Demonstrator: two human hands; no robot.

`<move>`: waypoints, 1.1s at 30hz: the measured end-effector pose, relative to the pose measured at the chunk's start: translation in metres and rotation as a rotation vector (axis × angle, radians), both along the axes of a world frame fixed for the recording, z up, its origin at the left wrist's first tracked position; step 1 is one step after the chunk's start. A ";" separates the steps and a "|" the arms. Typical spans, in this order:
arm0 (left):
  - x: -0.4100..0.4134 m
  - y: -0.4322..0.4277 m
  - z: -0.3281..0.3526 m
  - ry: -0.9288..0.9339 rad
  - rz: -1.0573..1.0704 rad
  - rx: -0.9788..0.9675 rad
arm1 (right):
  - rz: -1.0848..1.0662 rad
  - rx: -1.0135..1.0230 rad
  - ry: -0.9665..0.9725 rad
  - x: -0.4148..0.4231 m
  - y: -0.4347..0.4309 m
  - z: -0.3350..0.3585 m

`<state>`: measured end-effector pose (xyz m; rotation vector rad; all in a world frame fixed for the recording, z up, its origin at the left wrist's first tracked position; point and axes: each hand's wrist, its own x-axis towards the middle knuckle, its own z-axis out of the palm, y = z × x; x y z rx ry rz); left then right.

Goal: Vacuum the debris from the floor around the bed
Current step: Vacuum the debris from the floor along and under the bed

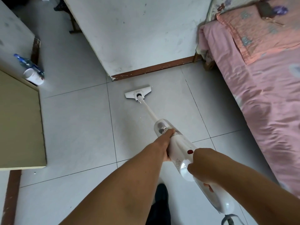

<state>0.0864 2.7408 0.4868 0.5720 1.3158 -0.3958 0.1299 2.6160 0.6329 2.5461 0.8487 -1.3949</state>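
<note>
Both bare forearms reach forward from the bottom of the head view, over a dark shoe (160,194) on the tiled floor (76,127). At the rear of the white stick vacuum (180,143) the right hand (203,164) has its fingers (208,186) wrapped tight around the handle, just behind the red button (190,152). Further forward, the left hand (165,143) clamps the body from the left side, its fingers curled under and mostly hidden, the thumb lying against the clear dust cup (162,127).

From the dust cup a thin white tube runs ahead to the floor head (138,93), which sits flat on a tile, near the brown skirting (154,69) at the foot of a white wall. Well to the right stands the bed (263,95) under a pink sheet, its near edge alongside the vacuum's path but apart from it. At the left, a tan cabinet top (19,120) borders the floor, with a white cup (32,77) and a blue-capped plastic bottle (29,64) lying beside it. A few pale specks dot the tiles by the tube.
</note>
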 end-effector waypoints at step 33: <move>0.103 0.084 -0.011 0.017 -0.147 0.061 | -0.177 0.005 -0.011 0.085 0.081 -0.024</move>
